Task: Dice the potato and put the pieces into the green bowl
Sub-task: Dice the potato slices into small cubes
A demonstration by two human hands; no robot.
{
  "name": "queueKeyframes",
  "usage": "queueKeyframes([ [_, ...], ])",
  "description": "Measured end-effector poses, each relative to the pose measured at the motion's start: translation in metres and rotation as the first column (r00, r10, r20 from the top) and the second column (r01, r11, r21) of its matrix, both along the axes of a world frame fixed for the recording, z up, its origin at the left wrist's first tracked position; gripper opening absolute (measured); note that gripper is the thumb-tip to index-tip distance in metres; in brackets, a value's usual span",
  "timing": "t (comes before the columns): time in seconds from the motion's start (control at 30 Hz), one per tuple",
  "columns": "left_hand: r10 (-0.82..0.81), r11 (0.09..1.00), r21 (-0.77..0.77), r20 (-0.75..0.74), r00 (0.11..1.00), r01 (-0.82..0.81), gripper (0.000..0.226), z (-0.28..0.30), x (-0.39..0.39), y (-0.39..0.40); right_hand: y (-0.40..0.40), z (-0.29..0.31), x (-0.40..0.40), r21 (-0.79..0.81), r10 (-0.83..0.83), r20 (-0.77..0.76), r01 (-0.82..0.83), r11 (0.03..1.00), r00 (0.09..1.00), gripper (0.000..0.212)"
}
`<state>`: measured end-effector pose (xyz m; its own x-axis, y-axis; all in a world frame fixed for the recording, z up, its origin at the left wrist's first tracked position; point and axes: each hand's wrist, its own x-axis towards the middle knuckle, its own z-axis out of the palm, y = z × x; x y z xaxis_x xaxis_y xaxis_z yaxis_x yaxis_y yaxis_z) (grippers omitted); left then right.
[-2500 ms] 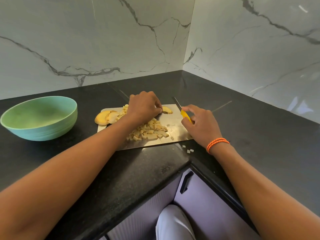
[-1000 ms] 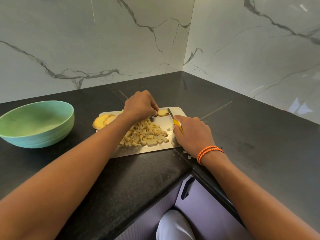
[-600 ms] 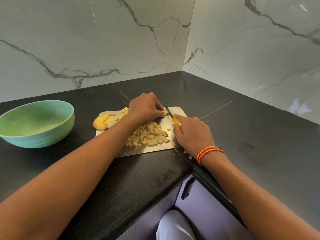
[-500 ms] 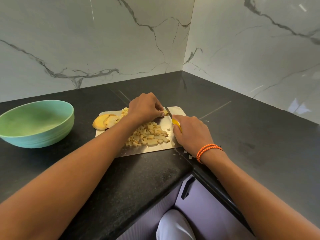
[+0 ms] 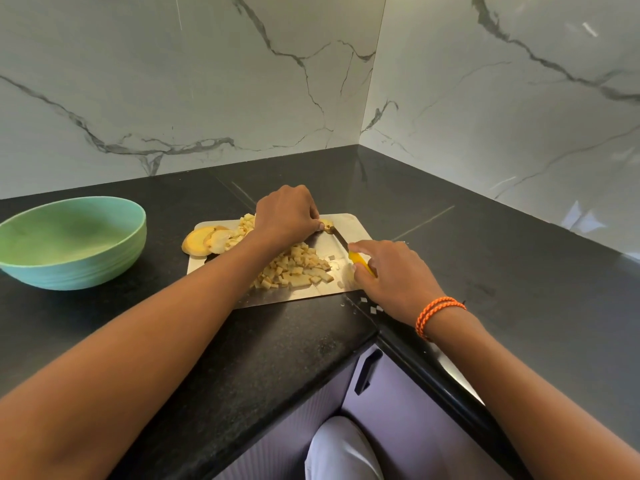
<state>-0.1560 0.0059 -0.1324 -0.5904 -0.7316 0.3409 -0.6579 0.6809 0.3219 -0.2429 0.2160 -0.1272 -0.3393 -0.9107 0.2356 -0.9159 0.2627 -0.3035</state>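
While the right hand (image 5: 391,275) grips the knife (image 5: 358,259), the left hand (image 5: 285,216) pinches a potato piece (image 5: 326,224) at its fingertips.

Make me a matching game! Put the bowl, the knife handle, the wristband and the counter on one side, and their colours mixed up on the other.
Things:
1. bowl
2. knife handle
3. wristband
4. counter

Colours:
A. orange
B. black
C. green
D. yellow

Pairs: 1-C, 2-D, 3-A, 4-B
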Motion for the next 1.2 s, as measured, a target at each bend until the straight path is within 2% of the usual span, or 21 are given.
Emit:
queueKeyframes([
  [0.4,0.019,0.999,0.050,0.022,1.000,-0.020,0.018,0.005,0.002,0.000,-0.008,0.002,0.003,-0.040,-0.054,-0.010,0.054,0.998,0.998,0.043],
  [0.53,0.034,0.998,0.060,-0.019,0.999,-0.033,0.026,0.004,0.003,-0.003,-0.019,0.007,-0.002,-0.106,-0.065,-0.032,0.062,0.992,0.997,0.041],
  [0.8,0.007,0.999,0.048,-0.016,1.000,-0.006,0.019,0.001,0.003,-0.002,-0.033,0.000,-0.011,-0.233,-0.080,0.005,0.079,0.969,0.997,0.043],
  [0.97,0.004,1.000,0.030,-0.022,1.000,-0.004,0.031,0.000,0.002,-0.002,-0.032,-0.011,-0.011,-0.200,-0.075,0.044,0.082,0.976,0.996,0.043],
  [1.2,0.030,0.999,0.012,-0.026,0.999,-0.030,0.027,-0.002,-0.001,-0.001,-0.035,-0.015,-0.007,-0.163,-0.054,0.027,0.057,0.985,0.998,0.046],
])
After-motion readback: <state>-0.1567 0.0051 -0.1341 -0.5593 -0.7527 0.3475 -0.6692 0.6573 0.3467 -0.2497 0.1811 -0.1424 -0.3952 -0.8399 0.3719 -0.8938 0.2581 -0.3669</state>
